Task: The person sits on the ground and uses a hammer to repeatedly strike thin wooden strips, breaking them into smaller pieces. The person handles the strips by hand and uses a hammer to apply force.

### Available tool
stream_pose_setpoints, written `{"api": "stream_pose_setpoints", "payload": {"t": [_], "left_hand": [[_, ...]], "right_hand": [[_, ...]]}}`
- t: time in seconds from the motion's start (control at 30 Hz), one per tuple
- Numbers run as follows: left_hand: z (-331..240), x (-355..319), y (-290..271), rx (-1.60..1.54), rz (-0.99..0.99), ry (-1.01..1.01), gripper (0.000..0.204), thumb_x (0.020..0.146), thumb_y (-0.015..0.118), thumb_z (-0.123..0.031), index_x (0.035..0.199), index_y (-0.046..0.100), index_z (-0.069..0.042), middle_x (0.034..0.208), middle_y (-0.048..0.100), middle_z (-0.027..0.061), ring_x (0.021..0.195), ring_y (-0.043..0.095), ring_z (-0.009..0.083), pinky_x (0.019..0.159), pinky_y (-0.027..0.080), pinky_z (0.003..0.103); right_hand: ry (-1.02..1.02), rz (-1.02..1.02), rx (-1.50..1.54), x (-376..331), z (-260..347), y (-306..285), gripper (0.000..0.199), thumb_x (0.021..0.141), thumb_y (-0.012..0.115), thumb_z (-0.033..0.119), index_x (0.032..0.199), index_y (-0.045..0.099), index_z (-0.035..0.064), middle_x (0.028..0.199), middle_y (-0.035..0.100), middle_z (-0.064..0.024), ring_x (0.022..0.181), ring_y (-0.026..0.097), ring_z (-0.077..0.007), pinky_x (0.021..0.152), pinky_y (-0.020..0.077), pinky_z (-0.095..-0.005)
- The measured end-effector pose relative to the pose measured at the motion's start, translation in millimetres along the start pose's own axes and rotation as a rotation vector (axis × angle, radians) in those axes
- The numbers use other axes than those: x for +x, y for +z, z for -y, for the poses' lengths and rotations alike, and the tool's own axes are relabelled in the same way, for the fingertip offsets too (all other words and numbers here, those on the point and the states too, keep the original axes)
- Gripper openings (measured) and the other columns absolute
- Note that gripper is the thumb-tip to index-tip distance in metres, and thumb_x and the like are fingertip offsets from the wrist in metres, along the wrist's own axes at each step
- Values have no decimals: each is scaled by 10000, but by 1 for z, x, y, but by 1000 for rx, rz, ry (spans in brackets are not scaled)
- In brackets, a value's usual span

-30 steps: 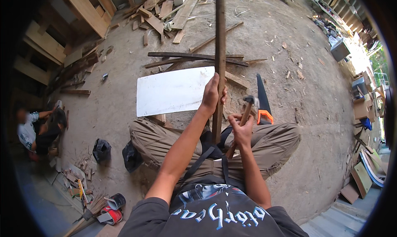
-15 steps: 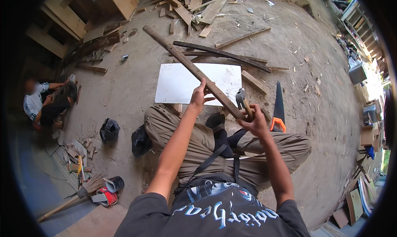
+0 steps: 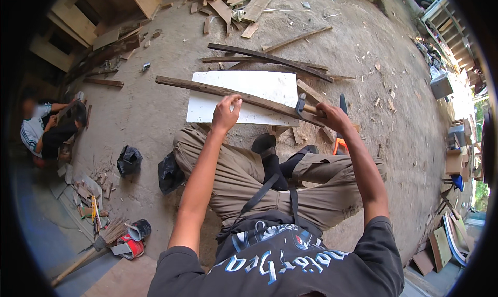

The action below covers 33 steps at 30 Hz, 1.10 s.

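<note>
A long brown wooden strip (image 3: 259, 101) lies slantwise over a white rectangular board (image 3: 242, 117) in front of my crossed legs. My left hand (image 3: 227, 113) is closed at the strip's near edge, its fingertips touching the wood. In my right hand (image 3: 334, 117) is a claw hammer (image 3: 313, 110), gripped by its wooden handle. The hammer's metal head rests at or just above the strip's right part, and the hand covers some of that end. Just beyond the right wrist lies a handsaw with an orange handle (image 3: 340, 146), partly hidden by my forearm.
Dark wooden strips (image 3: 270, 58) lie beyond the board, with a heap of scrap wood (image 3: 223, 9) farther off. Black plastic bags (image 3: 129, 160) sit left of my knee. A broom (image 3: 110, 233) and cans stand lower left. Another person (image 3: 46, 123) sits at far left.
The wooden strip has swung from a steep slant to a flatter one over the white board. Both hands moved with it, and the right hand still holds the hammer. The view shifted slightly.
</note>
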<state>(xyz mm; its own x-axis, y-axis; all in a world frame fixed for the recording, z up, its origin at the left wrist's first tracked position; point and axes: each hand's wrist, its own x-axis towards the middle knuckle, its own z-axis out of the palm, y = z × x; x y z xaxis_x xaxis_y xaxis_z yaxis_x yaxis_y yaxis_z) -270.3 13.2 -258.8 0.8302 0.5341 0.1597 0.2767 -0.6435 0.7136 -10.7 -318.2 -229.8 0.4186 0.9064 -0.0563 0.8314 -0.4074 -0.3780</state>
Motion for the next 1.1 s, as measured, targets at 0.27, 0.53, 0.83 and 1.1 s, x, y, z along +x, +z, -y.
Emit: {"api": "stream_pose_setpoints", "payload": {"t": [0.27,0.53,0.83,1.1], "left_hand": [[13,22,51,446,52,314,437,939,646,-384,1342,588,-227,1386,562,11,1394,427,223,1180,186,565],[8,42,88,396,-108,198,476,906,692,-314,1359,569,-236,1422,535,-4,1426,394,209,1213,134,578],[3,39,80,488,-22,132,499,902,696,-298,1373,548,-223,1397,533,-8,1407,406,211,1225,116,584],[-4,47,79,506,49,95,495,899,691,-318,1361,546,-214,1420,513,-2,1412,395,240,1221,104,583]], "right_hand": [[483,-324,53,-38,-79,33,343,863,763,244,1075,604,27,856,685,-231,804,678,-413,701,512,-471],[569,164,-15,-69,-125,71,332,808,765,221,1036,595,49,966,686,-198,940,649,-417,795,523,-489],[195,-115,97,-13,-178,158,411,764,791,235,1099,620,70,990,677,-180,946,650,-389,811,514,-462],[104,-565,-132,190,-237,144,683,880,713,276,1436,397,37,1304,570,-201,1242,537,-341,1053,394,-447]]}}
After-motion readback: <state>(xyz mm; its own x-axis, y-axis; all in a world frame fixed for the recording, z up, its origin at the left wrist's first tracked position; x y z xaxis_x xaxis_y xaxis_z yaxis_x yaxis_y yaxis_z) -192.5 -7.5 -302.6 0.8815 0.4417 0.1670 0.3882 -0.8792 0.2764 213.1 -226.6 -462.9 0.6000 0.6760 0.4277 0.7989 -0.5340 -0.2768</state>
